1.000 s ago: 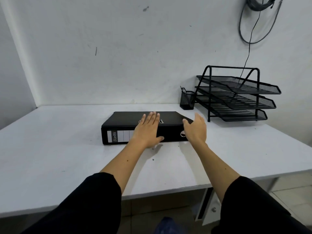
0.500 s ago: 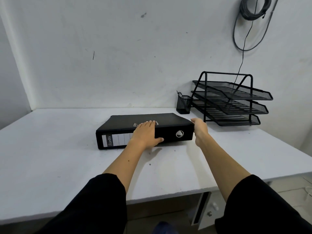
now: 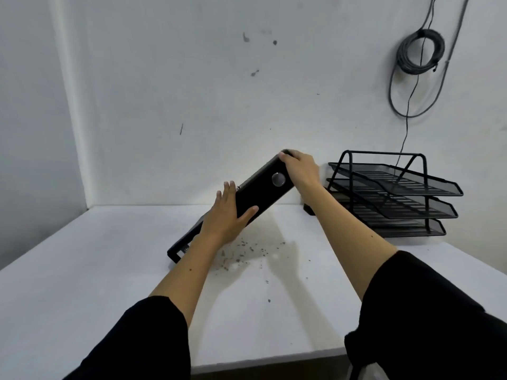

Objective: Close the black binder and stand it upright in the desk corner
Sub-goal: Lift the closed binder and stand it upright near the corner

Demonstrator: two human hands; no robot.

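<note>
Near the middle of the white desk (image 3: 82, 270), the closed black binder (image 3: 255, 193) leans steeply, its lower left corner resting on the desktop and its upper right end raised toward the back wall (image 3: 192, 91). Its spine faces the camera, showing the round finger hole (image 3: 278, 179); the spine label near the lower end is mostly hidden behind the left forearm and cannot be read. The left hand (image 3: 226, 215) is clamped around the binder's middle, thumb across the spine's lower edge and fingers reaching over the far side, where their tips go out of sight. The right hand (image 3: 300, 167) closes over the raised top end, fingers curled across the corner, wrist bent down. Both forearms are bare, with black sleeves (image 3: 142, 341) at the elbows. Small dark specks (image 3: 241, 253) lie scattered on the desktop under and beside the binder. To the right stands a black three-tier mesh tray rack (image 3: 395, 193), its left base partly covered by the right arm. A coiled cable (image 3: 418, 52) hangs on the wall above the rack.
</note>
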